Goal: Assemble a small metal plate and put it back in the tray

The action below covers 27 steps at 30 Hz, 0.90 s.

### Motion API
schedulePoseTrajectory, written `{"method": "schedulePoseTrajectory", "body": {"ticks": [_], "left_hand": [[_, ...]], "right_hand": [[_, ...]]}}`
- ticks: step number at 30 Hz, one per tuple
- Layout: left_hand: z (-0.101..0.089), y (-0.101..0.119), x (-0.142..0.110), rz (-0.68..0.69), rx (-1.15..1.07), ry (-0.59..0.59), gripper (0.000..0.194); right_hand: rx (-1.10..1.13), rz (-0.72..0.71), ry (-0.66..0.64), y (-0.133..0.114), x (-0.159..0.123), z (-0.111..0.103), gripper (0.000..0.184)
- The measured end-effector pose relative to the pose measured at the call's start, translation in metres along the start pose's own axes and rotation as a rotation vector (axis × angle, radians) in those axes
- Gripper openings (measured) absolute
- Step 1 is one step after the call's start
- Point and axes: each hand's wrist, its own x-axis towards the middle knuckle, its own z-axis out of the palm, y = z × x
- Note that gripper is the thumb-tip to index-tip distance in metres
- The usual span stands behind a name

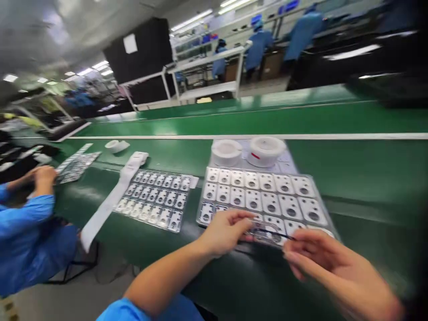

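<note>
Left hand (225, 232) is pinching a clear plastic piece (262, 232) on the near edge of a white-pad tray (261, 191); right hand (324, 263), half-closed, is holding thin black tweezers (279, 234); tray is sitting on a green bench (368, 174).

Two white tape rolls (265, 150) side by side on a sheet (287, 156) at the far edge of the green bench (160, 156). Nearer left, a filled plastic tray (155, 200) beside a long white paper strip (110, 207). Further left, a smaller tray (76, 167) just by a co-worker's hand (45, 178) and blue sleeve (23, 218). Beyond the bench, white racks (207, 60), a black panel (143, 49), and people in blue gowns (257, 49) under ceiling lights (87, 67).
</note>
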Motion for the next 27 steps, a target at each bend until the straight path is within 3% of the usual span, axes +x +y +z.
{"method": "schedulePoseTrajectory", "body": {"ticks": [3, 5, 11, 17, 22, 27], "left_hand": [[-0.006, 0.001, -0.004, -0.029, -0.057, -0.034, 0.04], [-0.006, 0.002, -0.006, -0.04, -0.07, -0.025, 0.043], [-0.003, 0.002, -0.007, -0.067, -0.026, -0.028, 0.039], [-0.005, 0.0, -0.008, -0.101, -0.031, -0.034, 0.033], [-0.006, 0.0, -0.008, -0.115, -0.002, -0.047, 0.039], [-0.006, 0.002, -0.009, -0.067, 0.089, -0.057, 0.039]], "right_hand": [[0.126, 0.215, 0.065, -0.003, -0.001, -0.001, 0.041], [0.17, 0.251, 0.061, 0.0, 0.003, -0.001, 0.039], [0.167, 0.258, -0.071, 0.014, 0.006, -0.009, 0.032], [0.123, 0.252, -0.03, 0.015, 0.007, -0.01, 0.032], [0.117, 0.277, -0.081, 0.014, 0.008, -0.01, 0.033], [0.058, 0.249, -0.067, 0.01, 0.006, -0.011, 0.03]]}}
